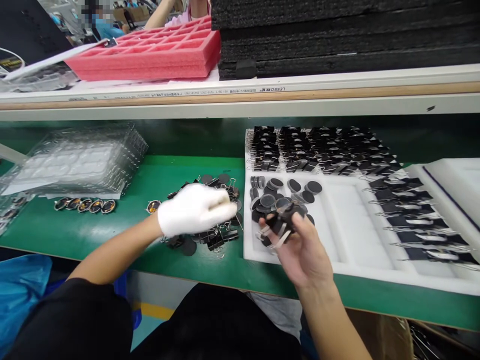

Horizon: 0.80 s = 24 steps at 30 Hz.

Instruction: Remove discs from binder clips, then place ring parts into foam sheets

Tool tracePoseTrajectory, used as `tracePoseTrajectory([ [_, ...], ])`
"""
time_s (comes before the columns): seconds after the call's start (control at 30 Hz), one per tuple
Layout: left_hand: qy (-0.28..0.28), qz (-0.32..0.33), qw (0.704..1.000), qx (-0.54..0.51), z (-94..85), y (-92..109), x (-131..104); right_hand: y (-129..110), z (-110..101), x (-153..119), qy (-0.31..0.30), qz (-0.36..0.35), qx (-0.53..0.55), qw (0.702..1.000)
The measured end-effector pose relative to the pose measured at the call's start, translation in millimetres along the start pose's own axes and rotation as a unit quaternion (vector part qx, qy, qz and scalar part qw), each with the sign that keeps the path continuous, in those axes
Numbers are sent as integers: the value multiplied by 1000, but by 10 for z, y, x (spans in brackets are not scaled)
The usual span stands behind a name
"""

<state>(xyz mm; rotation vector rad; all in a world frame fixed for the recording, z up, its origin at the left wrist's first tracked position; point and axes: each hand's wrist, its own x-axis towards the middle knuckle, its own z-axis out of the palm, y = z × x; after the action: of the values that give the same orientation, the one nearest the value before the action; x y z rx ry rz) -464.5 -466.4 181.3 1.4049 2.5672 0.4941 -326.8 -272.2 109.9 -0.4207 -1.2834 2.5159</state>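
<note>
My left hand (pixel 197 209), in a white glove, is over a pile of black binder clips (pixel 217 239) and dark discs on the green table. Its fingers are bent together, and whether they pinch anything is hidden. My bare right hand (pixel 300 240) is closed round a black binder clip with silver handles (pixel 279 225), blurred by motion. That hand is above the left end of a white foam tray (pixel 347 220), beside a heap of round black discs (pixel 275 187). Rows of clipped black pieces (pixel 318 147) fill the tray's back.
Stacked clear plastic trays (pixel 86 160) stand at the left, with a row of round pieces (pixel 85 205) in front. A shelf edge (pixel 232 102) crosses above, bearing pink foam (pixel 146 55) and black foam sheets (pixel 337 40). More clipped pieces (pixel 427 220) lie at the right. People are beyond.
</note>
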Motion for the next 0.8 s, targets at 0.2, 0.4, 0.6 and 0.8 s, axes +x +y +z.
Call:
tracePoseTrajectory([
  [0.2,-40,-90,989,113,-44,-466,749,-82,-13,25,-18,30,56,998],
  [0.4,-142,7,990,-17,-73,-569,1052,-105,-63,-93,-58,91,-70,992],
  [0.6,116,-14,984,-132,-148,61,546,84,22,-42,-51,2,-81,995],
  [0.8,60,77,987,-125,-65,249,104,29,-36,-22,-97,-48,-69,992],
])
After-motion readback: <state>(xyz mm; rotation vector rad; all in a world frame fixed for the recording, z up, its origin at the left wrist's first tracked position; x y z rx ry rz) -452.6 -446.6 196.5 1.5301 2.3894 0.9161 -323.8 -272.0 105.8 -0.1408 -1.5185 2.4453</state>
